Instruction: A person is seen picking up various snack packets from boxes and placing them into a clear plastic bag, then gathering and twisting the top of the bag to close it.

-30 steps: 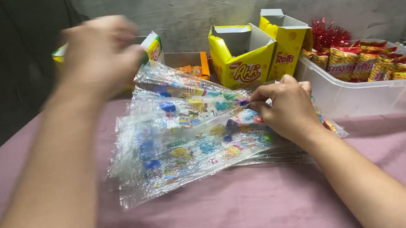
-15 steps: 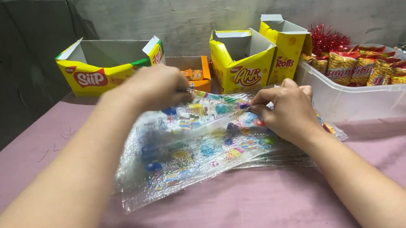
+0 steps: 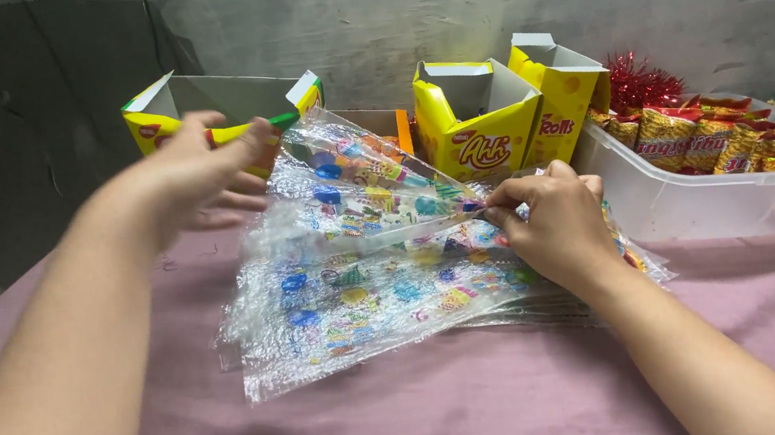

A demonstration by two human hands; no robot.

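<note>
Left hand (image 3: 196, 175) & right hand (image 3: 551, 224) each pinch 1 printed clear bag (image 3: 361, 191); tugging too hard could tear it.

I have only the one head view, worn at my brow and tilted down and forward, close over the pink table (image 3: 484, 409), reaching to the grey wall (image 3: 443, 10) just behind it.

The left hand (image 3: 196, 175) lifts the wide end of a clear printed cone bag (image 3: 365, 186) above the bag stack (image 3: 359, 312) on the desk (image 3: 484, 409). The right hand (image 3: 557, 228) pinches its tip. Behind the stack stand yellow boxes (image 3: 479, 126); right, a snack tray (image 3: 693, 204).
</note>
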